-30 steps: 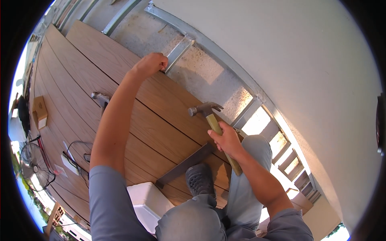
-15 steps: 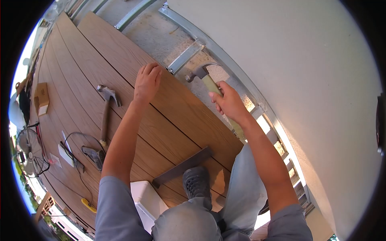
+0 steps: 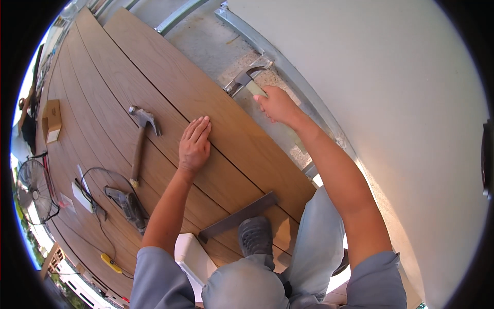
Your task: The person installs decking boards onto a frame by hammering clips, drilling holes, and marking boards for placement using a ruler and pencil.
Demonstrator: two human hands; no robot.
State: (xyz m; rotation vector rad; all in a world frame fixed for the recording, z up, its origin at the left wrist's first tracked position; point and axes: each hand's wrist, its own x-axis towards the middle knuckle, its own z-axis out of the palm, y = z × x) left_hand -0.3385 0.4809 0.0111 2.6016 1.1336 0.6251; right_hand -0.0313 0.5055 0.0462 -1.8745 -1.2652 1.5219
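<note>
My right hand (image 3: 280,105) grips a claw hammer (image 3: 243,78) by its pale yellow-green handle, close below the head. The hammer's head is beside the outer edge of the last brown deck board (image 3: 218,100), by a short metal crosspiece (image 3: 262,65); whether it touches the board I cannot tell. Flat on the boards, across the gap between two of them, rests my left hand (image 3: 195,147), fingers stretched out and holding nothing. A second claw hammer (image 3: 139,149) with a wooden handle lies on the deck left of that hand.
A flat dark strip (image 3: 239,216) lies across the boards by my shoe (image 3: 256,236). On the left are a corded power tool (image 3: 128,206), a cardboard box (image 3: 51,121) and a fan (image 3: 35,190). A white container (image 3: 193,257) stands near my knee. Along the right runs a pale wall (image 3: 401,103).
My left hand has come back from the board's outer edge and lies flat nearer me. My right hand has moved the hammer slightly up and left, its head now at the board's edge.
</note>
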